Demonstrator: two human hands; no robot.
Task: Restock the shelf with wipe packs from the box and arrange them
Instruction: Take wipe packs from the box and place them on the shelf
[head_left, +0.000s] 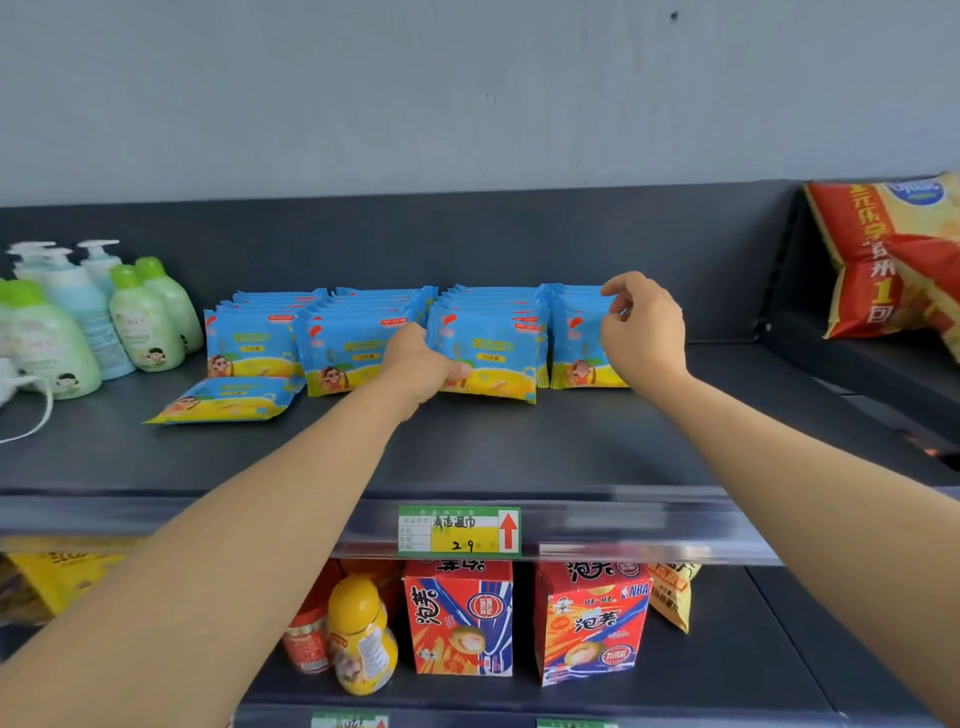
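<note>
Both forearms reach up from the lower frame to the shelf. On its front rail sits a price tag with a red arrow.

Left hand is closed on the lower left corner of the front pack of row 3, thumb on its face. Right hand hovers at the top of row 4, fingers loosely curled, thumb and forefinger close to the top edge of a pack; whether they pinch it cannot be told.

Progress: 4 rows of packs stand mid-shelf, against the back half, between the bottles at left and the snack bags at right. 1 loose pack lies flat in front of row 1, not yet stood up. No box is in view, so remaining stock cannot be judged. Stocking appears largely done; straightening is the step in hand.

Orientation: standing packs face forward, printed side out, long axis running left to right along the shelf, leaning slightly back. Row 3's front pack sits a little forward of its neighbours. The flat one lies face up, long axis also left to right, slightly skewed.
</note>
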